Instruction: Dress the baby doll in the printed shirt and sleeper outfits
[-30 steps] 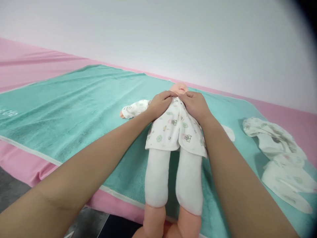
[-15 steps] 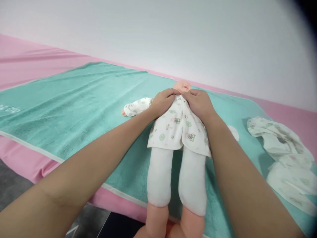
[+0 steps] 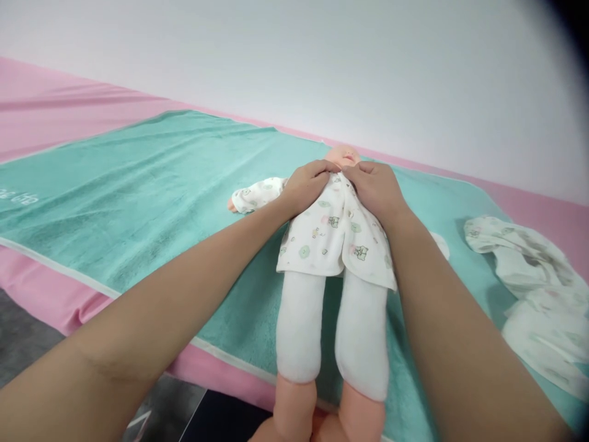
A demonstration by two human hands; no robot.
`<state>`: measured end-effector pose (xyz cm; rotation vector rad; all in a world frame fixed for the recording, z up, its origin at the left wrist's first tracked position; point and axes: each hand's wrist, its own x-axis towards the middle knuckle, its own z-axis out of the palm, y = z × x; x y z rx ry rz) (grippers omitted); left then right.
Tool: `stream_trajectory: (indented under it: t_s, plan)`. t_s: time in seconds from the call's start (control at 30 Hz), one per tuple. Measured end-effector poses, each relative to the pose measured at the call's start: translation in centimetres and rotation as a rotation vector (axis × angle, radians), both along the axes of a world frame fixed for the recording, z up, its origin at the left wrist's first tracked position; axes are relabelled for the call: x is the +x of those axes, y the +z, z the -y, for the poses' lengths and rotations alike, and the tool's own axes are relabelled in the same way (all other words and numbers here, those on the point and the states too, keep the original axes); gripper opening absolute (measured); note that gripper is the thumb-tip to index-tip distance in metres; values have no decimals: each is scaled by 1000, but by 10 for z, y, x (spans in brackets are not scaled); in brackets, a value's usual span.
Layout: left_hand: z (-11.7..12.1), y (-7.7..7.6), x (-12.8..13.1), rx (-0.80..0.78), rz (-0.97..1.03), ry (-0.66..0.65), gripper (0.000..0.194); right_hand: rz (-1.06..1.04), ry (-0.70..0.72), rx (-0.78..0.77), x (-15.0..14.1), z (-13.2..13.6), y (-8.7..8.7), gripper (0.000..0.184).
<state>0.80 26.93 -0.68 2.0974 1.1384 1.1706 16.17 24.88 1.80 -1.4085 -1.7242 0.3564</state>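
Note:
A baby doll (image 3: 294, 405) lies on its back with its legs toward me, its lower legs reaching past the table's front edge. It wears a white baby jacket (image 3: 313, 245) printed with small green and pink figures, and white cloth covers its thighs. At the neckline, under the chin, my left hand (image 3: 310, 184) pinches the left side of the jacket. Close beside it, my right hand (image 3: 377, 187) pinches the other side of the neckline. Whatever fastening lies under the fingertips is hidden. One sleeved arm (image 3: 257, 195) of the doll stretches out to the left.
A turquoise towel (image 3: 151, 202) with a white edge is spread over a pink cloth (image 3: 50, 288). On the right lies a crumpled printed baby garment (image 3: 538, 270). A small white piece (image 3: 440, 245) shows beside my right forearm. A pale wall (image 3: 294, 67) stands behind.
Both hands keep their grip at the neckline with hardly any movement. The whole view has shifted slightly, so things appear a little further right.

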Motion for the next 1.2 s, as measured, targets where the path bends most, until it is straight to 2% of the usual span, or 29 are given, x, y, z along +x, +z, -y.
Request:
stream_trajectory:
  t_s: [0.53, 1.2]
  plan:
    - [-6, -5, 2, 18, -6, -10, 38, 20, 6, -2, 5, -4, -6, 33]
    - [-3, -2, 2, -1, -9, -2, 38, 7, -23, -1, 6, -7, -8, 30]
